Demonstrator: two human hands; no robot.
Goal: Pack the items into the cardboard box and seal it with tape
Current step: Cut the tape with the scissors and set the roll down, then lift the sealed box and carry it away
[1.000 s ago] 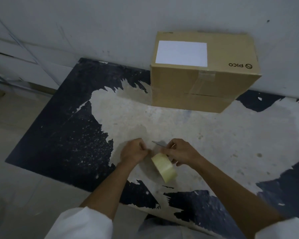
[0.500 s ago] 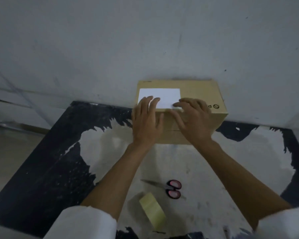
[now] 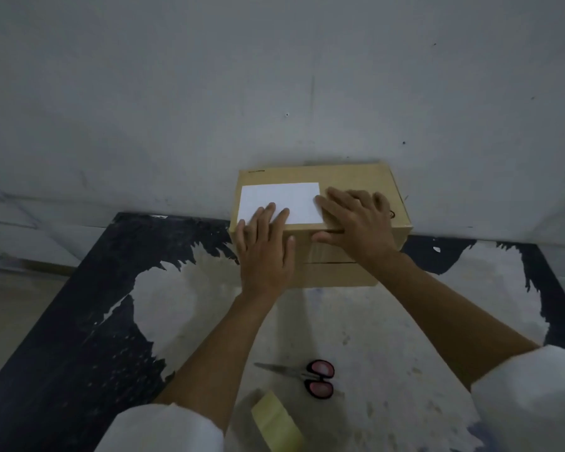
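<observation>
You are leaning over the closed cardboard box (image 3: pixel 356 177), which is sitting against the wall (image 3: pixel 274 76) at the far edge of the worn surface (image 3: pixel 388 321). Your left hand (image 3: pixel 266 247) is lying flat over the box's near top edge, fingers straight and close together, with the fingertips reaching onto the white label (image 3: pixel 281 199) and holding nothing. Your right hand (image 3: pixel 356 223) is pressing flat on the box top just right of that label, fingers spread and straight, with the thumb running along the near edge. The two hands are lying side by side, slightly apart. Behind your wrists, nearer your body, the tape roll (image 3: pixel 276 422) is lying between your forearms, and the pink-handled scissors (image 3: pixel 302 376) are resting just beyond it, blades pointing toward your left arm.
</observation>
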